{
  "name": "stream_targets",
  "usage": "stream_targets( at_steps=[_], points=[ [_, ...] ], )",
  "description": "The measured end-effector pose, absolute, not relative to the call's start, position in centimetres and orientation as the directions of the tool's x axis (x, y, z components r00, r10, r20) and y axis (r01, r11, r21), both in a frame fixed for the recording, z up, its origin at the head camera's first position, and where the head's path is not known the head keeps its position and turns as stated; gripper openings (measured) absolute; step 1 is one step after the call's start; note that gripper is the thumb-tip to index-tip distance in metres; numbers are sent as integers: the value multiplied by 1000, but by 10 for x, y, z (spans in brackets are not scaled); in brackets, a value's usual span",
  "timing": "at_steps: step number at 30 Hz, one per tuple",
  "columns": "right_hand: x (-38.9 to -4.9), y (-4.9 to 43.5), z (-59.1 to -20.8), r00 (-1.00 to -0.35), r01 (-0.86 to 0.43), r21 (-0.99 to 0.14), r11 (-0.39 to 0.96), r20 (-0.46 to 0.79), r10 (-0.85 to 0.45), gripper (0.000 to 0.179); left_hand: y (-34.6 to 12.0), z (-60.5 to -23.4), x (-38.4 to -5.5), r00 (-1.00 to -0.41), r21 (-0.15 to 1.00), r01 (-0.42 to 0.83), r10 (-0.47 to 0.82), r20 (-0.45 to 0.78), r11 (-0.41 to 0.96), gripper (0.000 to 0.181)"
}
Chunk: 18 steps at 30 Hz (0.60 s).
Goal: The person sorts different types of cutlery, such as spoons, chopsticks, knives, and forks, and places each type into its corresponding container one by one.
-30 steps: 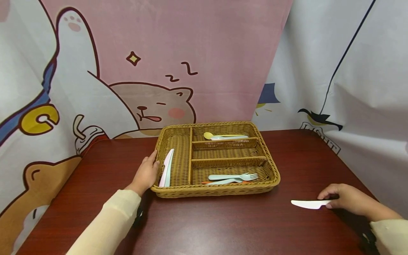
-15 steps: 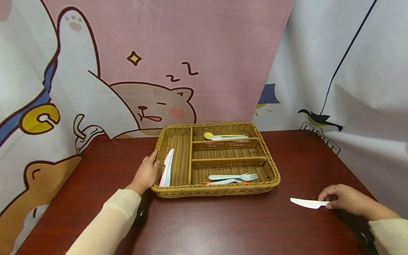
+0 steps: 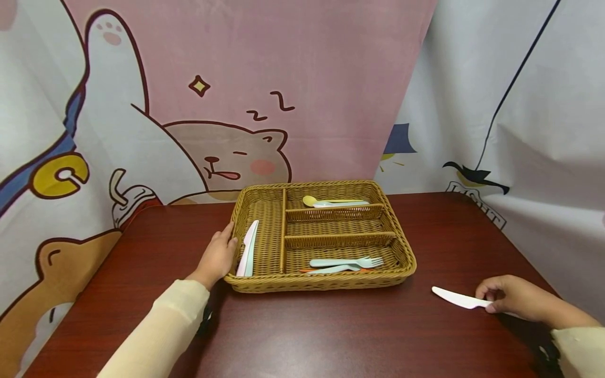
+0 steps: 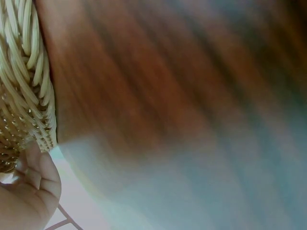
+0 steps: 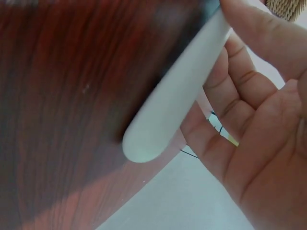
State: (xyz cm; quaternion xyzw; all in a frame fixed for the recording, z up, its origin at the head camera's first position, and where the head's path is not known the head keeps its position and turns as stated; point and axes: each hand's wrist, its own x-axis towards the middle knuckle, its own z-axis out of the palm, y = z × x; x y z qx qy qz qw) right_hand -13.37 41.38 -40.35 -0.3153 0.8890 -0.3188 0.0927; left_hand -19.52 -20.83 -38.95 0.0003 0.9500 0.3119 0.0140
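Note:
My right hand (image 3: 517, 298) pinches a white plastic table knife (image 3: 456, 298) between thumb and fingers, above the table's right side. In the right wrist view, its rounded handle end (image 5: 153, 129) sticks out of the hand (image 5: 268, 129) close to the wood. My left hand (image 3: 217, 257) grips the left rim of a wicker cutlery basket (image 3: 312, 284); the left wrist view shows its curled fingers (image 4: 36, 167) at the woven wall (image 4: 26, 72). Inside the basket's long left compartment lie a pink knife (image 3: 246, 254) and a pale green knife (image 3: 251, 257).
The front compartment holds a pale green fork (image 3: 347, 262) with other cutlery partly hidden under it. In the back one lie a yellow spoon (image 3: 309, 201) and a pale utensil (image 3: 331, 204). A printed curtain (image 3: 331, 94) hangs behind the dark red table (image 3: 321, 336).
The knife in my right hand has turned a little, its blade tip now pointing farther up and away. My left hand and the basket stay in place.

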Motion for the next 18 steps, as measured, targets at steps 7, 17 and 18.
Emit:
stream_targets(
  at_steps=[7, 17, 18],
  points=[
    [-129, 415, -403, -828, -472, -624, 622, 73, -555, 28, -207, -389, -195, -1000, 591, -5, 10, -22, 806, 54],
    [-128, 411, -394, -883, -455, -584, 673, 198, -426, 32, -207, -389, -194, -1000, 592, 2, 14, -15, 806, 54],
    [-128, 410, -393, -897, -434, -576, 692, 201, -394, 30, -207, -389, -194, -1000, 593, 1, 14, -17, 806, 54]
  ],
)
